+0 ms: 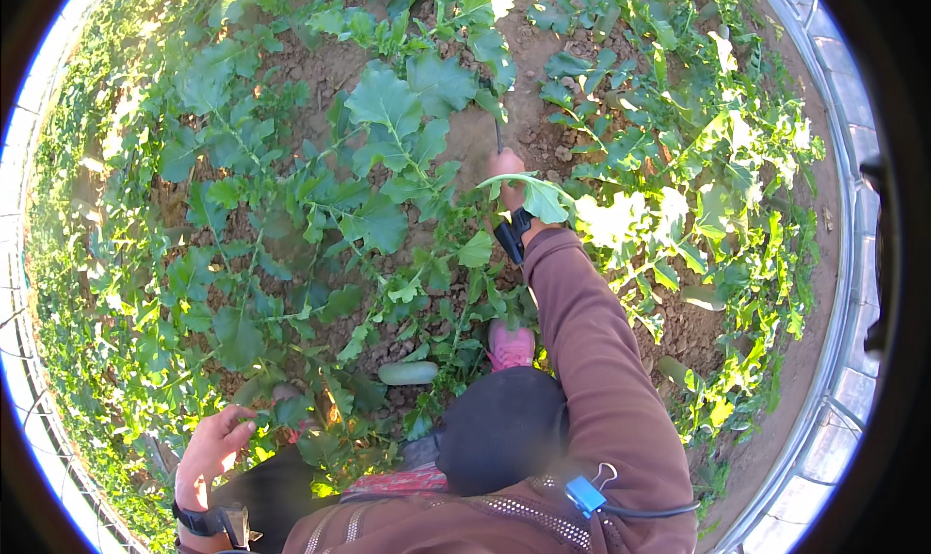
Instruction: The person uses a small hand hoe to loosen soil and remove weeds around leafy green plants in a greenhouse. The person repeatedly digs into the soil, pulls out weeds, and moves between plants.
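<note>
My right hand (pixel 507 167) reaches forward over the bed, closed around a thin dark rod-like tool (pixel 499 135). Leaves cover the tool's far end. A lobed leaf (pixel 542 196) crosses in front of my right wrist. At lower left, my left hand (pixel 218 437) is beside the foliage, its thumb apart from the bent fingers and nothing visible in it. Between my legs and the plants, a pale green radish root (pixel 409 373) lies on the soil. Large-leaved radish plants (pixel 385 106) spread ahead of me.
More pale roots (pixel 702 297) show among the leaves at right. A pink shoe (pixel 511 345) stands by the dark knee (pixel 502 430). Bare soil (pixel 811 263) borders the bed before a pale, curved-looking edge (pixel 847 154). A blue binder clip (pixel 585 496) holds a cable on my clothing.
</note>
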Action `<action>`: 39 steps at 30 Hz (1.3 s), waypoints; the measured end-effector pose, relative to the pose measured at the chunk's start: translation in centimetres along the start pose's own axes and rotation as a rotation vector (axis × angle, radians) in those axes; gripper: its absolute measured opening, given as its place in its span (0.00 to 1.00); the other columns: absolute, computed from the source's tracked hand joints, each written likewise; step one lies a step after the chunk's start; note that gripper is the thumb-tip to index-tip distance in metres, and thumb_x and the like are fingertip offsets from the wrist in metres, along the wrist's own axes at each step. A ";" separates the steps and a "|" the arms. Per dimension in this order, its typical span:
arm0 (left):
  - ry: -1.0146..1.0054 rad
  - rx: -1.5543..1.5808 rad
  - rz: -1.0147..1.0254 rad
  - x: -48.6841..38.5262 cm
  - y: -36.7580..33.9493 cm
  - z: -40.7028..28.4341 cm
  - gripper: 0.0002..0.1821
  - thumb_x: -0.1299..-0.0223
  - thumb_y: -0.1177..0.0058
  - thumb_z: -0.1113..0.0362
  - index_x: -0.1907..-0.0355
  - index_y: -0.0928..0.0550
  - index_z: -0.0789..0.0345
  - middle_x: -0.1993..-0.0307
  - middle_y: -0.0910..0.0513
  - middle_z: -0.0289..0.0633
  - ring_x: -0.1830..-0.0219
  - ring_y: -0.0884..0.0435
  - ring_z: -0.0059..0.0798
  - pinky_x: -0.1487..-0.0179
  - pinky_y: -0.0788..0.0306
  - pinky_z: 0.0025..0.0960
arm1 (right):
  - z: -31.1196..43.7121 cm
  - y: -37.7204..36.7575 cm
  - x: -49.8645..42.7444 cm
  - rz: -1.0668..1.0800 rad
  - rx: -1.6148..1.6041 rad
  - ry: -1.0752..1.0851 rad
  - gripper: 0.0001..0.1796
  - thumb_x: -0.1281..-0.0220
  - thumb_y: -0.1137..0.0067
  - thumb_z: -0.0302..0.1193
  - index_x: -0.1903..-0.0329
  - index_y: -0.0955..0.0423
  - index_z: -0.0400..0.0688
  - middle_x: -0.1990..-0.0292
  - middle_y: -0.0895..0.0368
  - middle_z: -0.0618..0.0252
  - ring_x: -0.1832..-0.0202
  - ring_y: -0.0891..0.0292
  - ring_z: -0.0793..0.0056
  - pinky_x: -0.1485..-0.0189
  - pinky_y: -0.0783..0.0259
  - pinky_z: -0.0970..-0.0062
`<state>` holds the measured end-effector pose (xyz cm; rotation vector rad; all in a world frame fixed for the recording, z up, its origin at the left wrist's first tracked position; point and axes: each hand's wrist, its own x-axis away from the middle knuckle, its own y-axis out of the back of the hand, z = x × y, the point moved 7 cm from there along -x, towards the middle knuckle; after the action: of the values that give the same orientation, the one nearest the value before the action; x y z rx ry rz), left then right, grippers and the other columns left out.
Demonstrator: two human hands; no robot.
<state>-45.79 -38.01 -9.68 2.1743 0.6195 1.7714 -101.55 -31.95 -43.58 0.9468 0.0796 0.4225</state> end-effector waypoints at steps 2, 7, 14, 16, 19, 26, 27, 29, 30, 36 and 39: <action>-0.026 0.034 0.004 0.1 0.1 0.0 0.14 0.40 0.49 0.62 0.55 0.23 0.67 0.82 0.25 0.36 0.80 0.27 0.20 0.75 0.34 0.27 | -1.3 -0.5 2.3 0.044 0.070 0.140 0.17 0.40 0.50 0.41 0.67 0.29 0.39 0.72 0.22 0.45 0.68 0.25 0.45 0.65 0.29 0.54; -0.012 0.022 0.018 0.9 0.0 0.5 0.15 0.39 0.50 0.61 0.54 0.24 0.67 0.82 0.24 0.37 0.81 0.26 0.22 0.75 0.33 0.27 | -1.9 2.8 10.5 0.214 0.000 0.332 0.13 0.37 0.53 0.36 0.60 0.33 0.38 0.70 0.23 0.42 0.65 0.26 0.41 0.61 0.32 0.51; -0.072 0.016 -0.009 2.2 -0.1 0.2 0.12 0.39 0.50 0.65 0.55 0.24 0.68 0.80 0.24 0.36 0.80 0.26 0.19 0.76 0.32 0.25 | -3.7 7.6 18.6 0.475 0.065 0.165 0.13 0.40 0.53 0.31 0.56 0.34 0.36 0.67 0.23 0.39 0.63 0.26 0.40 0.60 0.31 0.51; -0.031 0.029 -0.008 2.4 -0.3 0.9 0.12 0.39 0.50 0.66 0.55 0.24 0.69 0.78 0.23 0.35 0.79 0.26 0.18 0.76 0.30 0.23 | -5.0 7.3 20.2 0.568 0.239 0.206 0.19 0.40 0.55 0.32 0.48 0.35 0.37 0.62 0.24 0.37 0.61 0.26 0.40 0.58 0.30 0.51; -0.027 0.059 -0.039 2.5 -0.6 1.5 0.12 0.40 0.49 0.66 0.55 0.24 0.69 0.78 0.23 0.35 0.78 0.25 0.18 0.75 0.30 0.24 | -7.1 7.0 21.6 0.541 0.118 0.030 0.17 0.39 0.54 0.33 0.53 0.32 0.34 0.68 0.23 0.36 0.61 0.26 0.39 0.58 0.31 0.49; 0.001 0.030 -0.062 2.6 -0.9 2.1 0.15 0.40 0.48 0.63 0.53 0.24 0.68 0.81 0.25 0.36 0.81 0.28 0.20 0.75 0.35 0.27 | -8.2 8.3 22.7 0.306 -0.019 0.093 0.15 0.35 0.54 0.37 0.62 0.33 0.34 0.74 0.24 0.37 0.69 0.27 0.37 0.64 0.32 0.47; 0.012 0.035 -0.057 2.4 -0.9 2.1 0.15 0.40 0.49 0.63 0.53 0.24 0.68 0.81 0.25 0.37 0.81 0.28 0.20 0.75 0.34 0.27 | -8.2 7.8 21.8 0.278 -0.038 0.082 0.16 0.36 0.55 0.36 0.61 0.32 0.34 0.74 0.24 0.36 0.69 0.27 0.37 0.64 0.32 0.47; 0.010 0.005 -0.059 2.1 -0.8 1.8 0.15 0.40 0.49 0.63 0.53 0.24 0.68 0.81 0.25 0.37 0.81 0.27 0.21 0.74 0.34 0.27 | -8.1 6.8 18.5 0.157 -0.125 0.065 0.14 0.37 0.53 0.34 0.59 0.32 0.34 0.74 0.24 0.38 0.69 0.27 0.37 0.64 0.31 0.47; 0.019 -0.009 -0.058 1.9 -0.7 1.8 0.15 0.40 0.49 0.63 0.53 0.24 0.68 0.81 0.24 0.38 0.80 0.27 0.21 0.74 0.33 0.28 | -8.5 6.1 16.4 0.137 -0.074 0.012 0.13 0.37 0.54 0.34 0.59 0.31 0.35 0.72 0.23 0.38 0.68 0.26 0.38 0.63 0.31 0.48; -0.021 0.008 -0.066 1.6 -0.2 1.3 0.15 0.40 0.49 0.63 0.54 0.23 0.68 0.80 0.23 0.39 0.80 0.26 0.21 0.73 0.32 0.28 | -6.7 5.1 9.2 0.015 0.072 0.303 0.15 0.35 0.58 0.36 0.58 0.30 0.37 0.62 0.22 0.41 0.59 0.26 0.42 0.59 0.31 0.51; -0.030 0.025 -0.076 1.9 0.2 1.3 0.14 0.40 0.49 0.63 0.54 0.23 0.68 0.81 0.24 0.38 0.80 0.27 0.20 0.74 0.33 0.27 | -9.6 5.4 12.1 0.159 -0.098 -0.076 0.17 0.35 0.57 0.38 0.59 0.30 0.35 0.64 0.22 0.40 0.60 0.25 0.42 0.58 0.31 0.50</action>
<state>-44.14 -37.16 -8.22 2.1598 0.7112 1.6992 -94.52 -17.16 -43.45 0.8743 -0.0854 0.5318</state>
